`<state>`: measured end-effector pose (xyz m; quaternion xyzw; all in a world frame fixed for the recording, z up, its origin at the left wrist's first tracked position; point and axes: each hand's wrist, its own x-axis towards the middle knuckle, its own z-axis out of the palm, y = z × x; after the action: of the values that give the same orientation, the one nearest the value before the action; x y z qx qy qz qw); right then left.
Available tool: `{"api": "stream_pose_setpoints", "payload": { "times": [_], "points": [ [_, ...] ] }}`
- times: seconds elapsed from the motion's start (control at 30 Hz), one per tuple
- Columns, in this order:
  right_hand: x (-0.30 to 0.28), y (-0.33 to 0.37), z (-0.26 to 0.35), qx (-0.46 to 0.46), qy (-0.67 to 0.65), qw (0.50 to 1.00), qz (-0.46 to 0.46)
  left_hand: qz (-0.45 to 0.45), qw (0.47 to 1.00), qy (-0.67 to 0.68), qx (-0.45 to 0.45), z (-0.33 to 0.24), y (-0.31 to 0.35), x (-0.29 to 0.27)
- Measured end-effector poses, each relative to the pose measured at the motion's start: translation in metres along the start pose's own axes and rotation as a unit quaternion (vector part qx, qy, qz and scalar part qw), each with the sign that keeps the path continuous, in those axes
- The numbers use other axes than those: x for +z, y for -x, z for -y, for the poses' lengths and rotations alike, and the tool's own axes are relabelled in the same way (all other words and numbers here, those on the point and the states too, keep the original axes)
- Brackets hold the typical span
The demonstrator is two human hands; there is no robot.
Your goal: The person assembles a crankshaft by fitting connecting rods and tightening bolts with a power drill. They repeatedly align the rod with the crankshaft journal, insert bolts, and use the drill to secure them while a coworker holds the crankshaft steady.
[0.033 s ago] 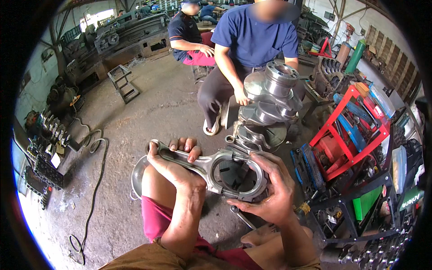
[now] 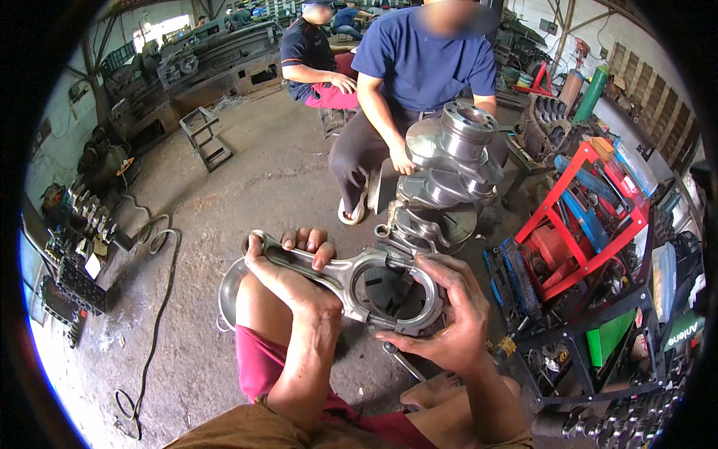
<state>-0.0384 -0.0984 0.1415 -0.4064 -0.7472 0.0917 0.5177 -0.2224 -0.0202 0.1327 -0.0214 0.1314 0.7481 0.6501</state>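
Note:
A grey metal connecting rod (image 2: 342,275) lies across in front of me, small end to the left and large ring to the right. My left hand (image 2: 299,280) is closed around its shank, the thumb by the small end and the fingers curled over the far side. Around the right rim of the large ring wraps my right hand (image 2: 460,322), thumb below and fingers above. Dark marks show inside the ring's opening. Just beyond the rod stands a shiny crankshaft (image 2: 434,191), upright, with another small rod end (image 2: 382,231) low beside it.
A co-worker in a blue shirt (image 2: 419,60) sits behind the crankshaft; another person (image 2: 307,67) sits farther left. At right stand a red tool rack (image 2: 553,198) and a black frame (image 2: 591,333). A metal bowl (image 2: 229,295) is by my left knee. A cable (image 2: 153,329) crosses the floor.

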Motion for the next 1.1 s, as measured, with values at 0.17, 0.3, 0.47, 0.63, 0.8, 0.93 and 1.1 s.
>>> {"api": "stream_pose_setpoints", "payload": {
  "times": [0.17,0.3,0.47,0.63,0.8,0.93,1.1],
  "points": [
    [0.003,-0.003,-0.008,-0.008,0.007,1.000,0.006,0.014,0.999,-0.035,0.020,0.001,-0.003,0.002],
    [0.013,-0.003,-0.006,-0.002,0.000,1.000,-0.015,0.025,0.998,-0.050,0.014,0.006,0.002,0.003],
    [0.006,0.003,-0.012,0.024,-0.002,0.998,0.064,0.024,0.999,-0.014,0.016,0.015,-0.004,-0.004],
    [-0.023,-0.002,-0.021,0.064,-0.162,0.965,-0.194,-0.009,0.995,0.067,-0.070,0.013,-0.017,-0.015],
    [-0.021,-0.017,-0.022,0.108,-0.229,0.881,-0.399,0.007,0.993,0.071,-0.090,0.027,-0.010,-0.022],
    [0.022,-0.003,-0.024,0.147,-0.317,0.872,-0.345,0.015,0.978,0.097,-0.182,0.050,0.005,-0.027],
    [0.030,0.008,-0.027,0.163,-0.316,0.883,-0.306,0.093,0.955,0.111,-0.259,0.060,0.003,-0.036]
  ]
}}
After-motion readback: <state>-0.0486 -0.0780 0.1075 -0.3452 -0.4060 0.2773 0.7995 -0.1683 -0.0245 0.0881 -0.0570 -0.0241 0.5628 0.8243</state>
